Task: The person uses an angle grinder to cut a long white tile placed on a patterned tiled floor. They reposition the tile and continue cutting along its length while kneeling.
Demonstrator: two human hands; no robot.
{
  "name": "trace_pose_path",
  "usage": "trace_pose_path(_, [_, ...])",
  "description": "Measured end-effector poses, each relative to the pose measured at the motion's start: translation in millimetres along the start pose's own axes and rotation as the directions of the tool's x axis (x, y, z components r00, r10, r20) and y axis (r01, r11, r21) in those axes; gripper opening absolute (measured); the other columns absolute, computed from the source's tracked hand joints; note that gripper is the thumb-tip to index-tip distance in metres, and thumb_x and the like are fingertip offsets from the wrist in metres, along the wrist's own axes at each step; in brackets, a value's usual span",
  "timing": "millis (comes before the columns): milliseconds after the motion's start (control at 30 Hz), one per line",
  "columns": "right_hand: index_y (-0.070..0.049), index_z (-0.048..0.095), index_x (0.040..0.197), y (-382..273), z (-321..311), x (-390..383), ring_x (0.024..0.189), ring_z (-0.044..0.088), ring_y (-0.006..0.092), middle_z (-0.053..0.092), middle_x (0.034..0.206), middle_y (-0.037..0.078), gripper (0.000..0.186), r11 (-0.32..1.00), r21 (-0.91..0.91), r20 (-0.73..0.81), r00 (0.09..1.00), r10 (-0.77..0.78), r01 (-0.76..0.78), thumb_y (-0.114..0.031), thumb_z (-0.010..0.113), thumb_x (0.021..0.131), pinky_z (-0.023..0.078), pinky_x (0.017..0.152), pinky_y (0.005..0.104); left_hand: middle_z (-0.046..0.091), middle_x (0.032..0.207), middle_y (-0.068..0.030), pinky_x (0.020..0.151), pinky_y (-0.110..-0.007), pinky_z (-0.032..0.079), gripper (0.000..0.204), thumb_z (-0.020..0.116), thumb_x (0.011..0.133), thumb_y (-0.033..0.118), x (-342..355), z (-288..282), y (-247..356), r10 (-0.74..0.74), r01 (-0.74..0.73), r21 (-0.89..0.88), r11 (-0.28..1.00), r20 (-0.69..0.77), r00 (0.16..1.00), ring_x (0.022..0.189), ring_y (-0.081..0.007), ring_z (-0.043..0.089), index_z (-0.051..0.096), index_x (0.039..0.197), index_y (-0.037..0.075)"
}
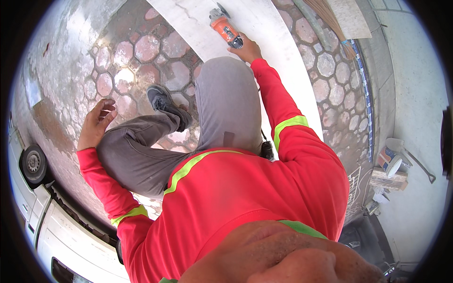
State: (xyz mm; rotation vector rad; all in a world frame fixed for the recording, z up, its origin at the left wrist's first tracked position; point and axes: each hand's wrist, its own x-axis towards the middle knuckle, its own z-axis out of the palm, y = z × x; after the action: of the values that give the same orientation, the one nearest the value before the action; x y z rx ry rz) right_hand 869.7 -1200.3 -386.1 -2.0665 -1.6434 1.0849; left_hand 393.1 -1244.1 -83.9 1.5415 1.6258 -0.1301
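My right hand (246, 51) grips the rear end of an orange angle grinder (223, 30), which lies along a long white slab (288, 78) beyond my bent knee, its disc toward the top of the view. My left hand (98, 121) is at the left beside my grey-trousered leg (132, 146), fingers loosely curled and apart, with nothing visible in them. My dark shoe (160, 101) rests on the pavers.
Hexagonal pavers (146, 47) surround the slab. A white vehicle (61, 231) with a wheel stands at left. At right are a board (351, 16), bundled rods (330, 21), a blue-and-white strip (363, 85), a bucket (390, 162) and a shovel (396, 146) by the wall.
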Motion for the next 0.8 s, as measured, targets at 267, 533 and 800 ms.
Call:
trace_pose_path(267, [-0.013, 0.049, 0.145, 1, 1, -5, 0.100, 0.071, 0.0332, 0.073, 0.110, 0.016, 0.088, 1.000, -0.012, -0.006, 1.000, 0.004, -0.004, -0.045, 0.083, 0.071, 0.054, 0.091, 0.0410, 0.068, 0.108, -0.0079, 0.082, -0.031, 0.051, 0.037, 0.068, 0.097, 0.025, 1, -1, 2, 0.038, -0.038, -0.013, 0.999, 0.009, 0.999, 0.092, -0.0171, 0.067, 0.059, 0.126, 0.005])
trace_pose_path(533, [-0.009, 0.049, 0.145, 5, 2, 1, 0.104, 0.071, 0.0337, 0.072, 0.114, 0.017, 0.089, 1.000, -0.018, -0.008, 1.000, 0.009, -0.009, -0.046, 0.083, 0.070, 0.053, 0.093, 0.0409, 0.068, 0.107, -0.0088, 0.082, -0.031, 0.051, 0.037, 0.068, 0.097, 0.025, 5, 0, 4, 0.023, -0.023, -0.001, 1.000, 0.007, 1.000, 0.092, -0.0165, 0.066, 0.059, 0.126, 0.005])
trace_pose_path(800, [-0.011, 0.049, 0.145, 19, -3, -11, 0.103, 0.070, 0.0348, 0.072, 0.113, 0.018, 0.089, 0.999, 0.035, 0.019, 1.000, -0.005, 0.004, -0.046, 0.082, 0.071, 0.053, 0.092, 0.0420, 0.068, 0.106, -0.0097, 0.082, -0.031, 0.051, 0.036, 0.068, 0.097, 0.025, 7, 5, 10, 0.029, -0.029, 0.004, 1.000, 0.007, 1.000, 0.092, -0.0172, 0.067, 0.059, 0.126, 0.005])
